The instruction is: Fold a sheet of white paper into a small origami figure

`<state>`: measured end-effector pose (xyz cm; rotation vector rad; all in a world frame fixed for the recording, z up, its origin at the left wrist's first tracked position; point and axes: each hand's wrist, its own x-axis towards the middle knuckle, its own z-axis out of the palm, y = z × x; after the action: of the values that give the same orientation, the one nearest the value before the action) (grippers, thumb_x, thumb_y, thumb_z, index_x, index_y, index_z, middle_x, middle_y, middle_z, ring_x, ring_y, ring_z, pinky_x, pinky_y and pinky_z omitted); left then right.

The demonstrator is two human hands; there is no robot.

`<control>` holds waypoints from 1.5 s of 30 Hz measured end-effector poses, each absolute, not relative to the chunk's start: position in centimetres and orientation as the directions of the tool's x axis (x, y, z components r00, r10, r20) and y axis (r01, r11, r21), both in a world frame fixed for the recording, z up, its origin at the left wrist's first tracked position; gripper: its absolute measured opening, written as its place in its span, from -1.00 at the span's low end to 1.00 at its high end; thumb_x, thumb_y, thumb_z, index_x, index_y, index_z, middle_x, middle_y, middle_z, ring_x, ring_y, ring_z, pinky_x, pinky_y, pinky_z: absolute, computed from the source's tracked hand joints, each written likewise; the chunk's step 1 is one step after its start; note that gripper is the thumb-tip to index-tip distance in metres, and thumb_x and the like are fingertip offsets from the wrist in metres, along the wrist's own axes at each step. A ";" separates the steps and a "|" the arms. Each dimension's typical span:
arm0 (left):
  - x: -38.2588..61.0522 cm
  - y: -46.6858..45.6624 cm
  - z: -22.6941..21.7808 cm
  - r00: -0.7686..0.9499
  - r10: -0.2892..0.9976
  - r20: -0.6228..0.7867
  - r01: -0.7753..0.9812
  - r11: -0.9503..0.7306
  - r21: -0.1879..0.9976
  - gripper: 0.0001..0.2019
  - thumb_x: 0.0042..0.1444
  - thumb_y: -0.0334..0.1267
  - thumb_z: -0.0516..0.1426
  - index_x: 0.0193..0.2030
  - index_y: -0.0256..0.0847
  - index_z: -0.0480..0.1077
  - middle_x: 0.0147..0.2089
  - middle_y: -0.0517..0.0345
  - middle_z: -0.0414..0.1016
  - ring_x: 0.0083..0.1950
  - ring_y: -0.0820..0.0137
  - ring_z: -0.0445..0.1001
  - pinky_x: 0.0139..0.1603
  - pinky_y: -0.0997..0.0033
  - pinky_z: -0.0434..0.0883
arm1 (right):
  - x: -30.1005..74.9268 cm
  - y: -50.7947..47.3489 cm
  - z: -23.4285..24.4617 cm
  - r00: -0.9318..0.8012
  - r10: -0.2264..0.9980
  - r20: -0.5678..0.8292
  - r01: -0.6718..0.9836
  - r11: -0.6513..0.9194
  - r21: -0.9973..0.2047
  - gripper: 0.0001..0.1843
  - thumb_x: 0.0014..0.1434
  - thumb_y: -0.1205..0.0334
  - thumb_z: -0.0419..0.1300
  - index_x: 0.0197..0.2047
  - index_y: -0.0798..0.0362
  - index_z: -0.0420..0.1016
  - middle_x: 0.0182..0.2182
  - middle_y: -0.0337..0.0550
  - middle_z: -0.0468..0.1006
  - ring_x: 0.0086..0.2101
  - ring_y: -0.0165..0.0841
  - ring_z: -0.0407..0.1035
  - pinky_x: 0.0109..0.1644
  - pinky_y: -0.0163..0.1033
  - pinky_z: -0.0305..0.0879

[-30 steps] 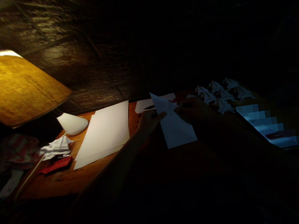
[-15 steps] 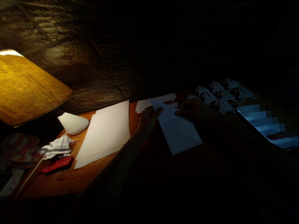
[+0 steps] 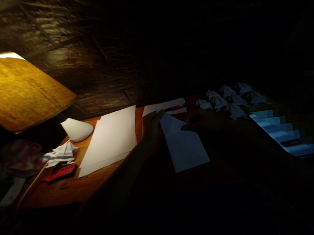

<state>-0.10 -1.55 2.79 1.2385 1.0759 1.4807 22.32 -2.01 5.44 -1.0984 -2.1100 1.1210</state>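
Folded paper (image 3: pixel 185 144) has been drawn nearer.
Tip pinched by left hand (image 3: pixel 150 127); grip of right hand (image 3: pixel 200 121) unclear; edges best aligned before creasing.

I watch through one head-worn camera, facing forward and down across the surface (image 3: pixel 51 194), left hand (image 3: pixel 151 124) and right hand (image 3: pixel 198 123) near, mid-frame, the dim wall (image 3: pixel 86 75) beyond.

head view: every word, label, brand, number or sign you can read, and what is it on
Nothing can be read for certain.
Yellow lit shade: rows of faint marks like print, too blurred to read.
Bright tablet-like screen: partly pixelated, no legible text.
Folded sheet in the hands: no writing visible.
Stacked white sheets: no writing visible.
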 end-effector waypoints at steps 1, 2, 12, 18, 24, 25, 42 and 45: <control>-0.1 -1.6 2.8 -0.073 0.978 0.196 -0.090 -0.202 0.975 -0.70 0.05 -0.09 0.35 -0.50 -0.24 0.44 -0.50 0.16 0.42 -0.46 0.45 0.39 -0.42 0.42 0.34 | 22.3 -2.0 5.4 -0.543 0.838 0.055 0.416 0.325 -0.849 -0.67 0.09 -0.05 0.37 -0.49 0.02 0.53 -0.52 -0.19 0.51 -0.47 -0.34 0.35 -0.37 -0.21 0.22; 0.0 -1.6 2.7 -0.045 0.983 0.176 -0.073 -0.179 0.981 -0.73 0.02 -0.12 0.37 -0.46 -0.25 0.47 -0.46 0.13 0.47 -0.44 0.43 0.42 -0.41 0.41 0.36 | 22.3 -2.0 5.2 -0.538 0.841 0.058 0.406 0.319 -0.856 -0.66 0.09 -0.06 0.36 -0.50 0.03 0.52 -0.52 -0.19 0.51 -0.48 -0.35 0.34 -0.39 -0.22 0.21; 0.5 -2.1 2.5 0.054 0.996 0.078 0.010 -0.079 0.997 -0.75 -0.15 -0.20 0.44 -0.46 -0.28 0.50 -0.41 0.02 0.57 -0.41 0.33 0.48 -0.37 0.33 0.40 | 22.2 -1.6 4.5 -0.543 0.828 0.139 0.341 0.368 -0.865 -0.57 0.15 -0.16 0.25 -0.46 0.06 0.52 -0.50 -0.19 0.48 -0.47 -0.39 0.30 -0.40 -0.26 0.18; 0.1 -1.6 2.5 0.021 0.995 0.094 -0.050 -0.093 0.994 -0.71 -0.16 -0.17 0.44 -0.51 -0.26 0.45 -0.50 0.12 0.49 -0.46 0.41 0.41 -0.42 0.39 0.33 | 22.1 -1.6 4.4 -0.533 0.839 0.108 0.390 0.357 -0.849 -0.56 0.14 -0.16 0.26 -0.50 0.06 0.49 -0.53 -0.19 0.45 -0.49 -0.39 0.28 -0.40 -0.24 0.14; -0.2 -1.0 2.9 -0.058 0.993 0.103 -0.205 -0.113 0.972 -0.72 -0.14 -0.13 0.40 -0.46 -0.28 0.47 -0.48 0.16 0.46 -0.47 0.47 0.39 -0.44 0.46 0.32 | 22.0 -2.4 5.7 -0.531 0.847 0.020 0.489 0.326 -0.809 -0.54 0.14 -0.18 0.26 -0.45 0.09 0.54 -0.48 -0.18 0.48 -0.46 -0.38 0.30 -0.39 -0.25 0.10; -0.2 -1.0 2.9 -0.073 0.992 0.103 -0.219 -0.117 0.969 -0.72 -0.16 -0.15 0.40 -0.48 -0.28 0.46 -0.49 0.17 0.44 -0.48 0.48 0.38 -0.45 0.47 0.30 | 22.0 -2.5 5.9 -0.541 0.841 0.012 0.501 0.333 -0.799 -0.53 0.15 -0.18 0.25 -0.47 0.09 0.54 -0.49 -0.17 0.48 -0.46 -0.38 0.29 -0.39 -0.25 0.10; -0.7 -0.7 3.1 -0.212 0.969 0.123 -0.312 -0.187 0.932 -0.69 -0.07 -0.14 0.36 -0.53 -0.23 0.34 -0.55 0.24 0.33 -0.52 0.49 0.30 -0.51 0.48 0.24 | 22.0 -1.1 3.2 -0.608 0.789 0.087 0.333 0.353 -0.875 -0.53 0.13 -0.22 0.26 -0.47 0.06 0.52 -0.51 -0.24 0.43 -0.48 -0.42 0.25 -0.38 -0.25 0.10; -0.9 -0.5 2.9 -0.218 0.967 0.133 -0.313 -0.198 0.929 -0.72 -0.07 -0.18 0.34 -0.54 -0.23 0.33 -0.53 0.23 0.34 -0.52 0.49 0.30 -0.50 0.49 0.23 | 21.9 -1.5 4.2 -0.599 0.797 0.075 0.376 0.362 -0.853 -0.53 0.11 -0.20 0.28 -0.52 0.05 0.50 -0.52 -0.24 0.42 -0.47 -0.41 0.26 -0.38 -0.26 0.11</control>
<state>-0.86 -0.55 2.86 0.9710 1.0007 1.6176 21.91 -1.49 4.24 -1.0155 -2.1445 1.1564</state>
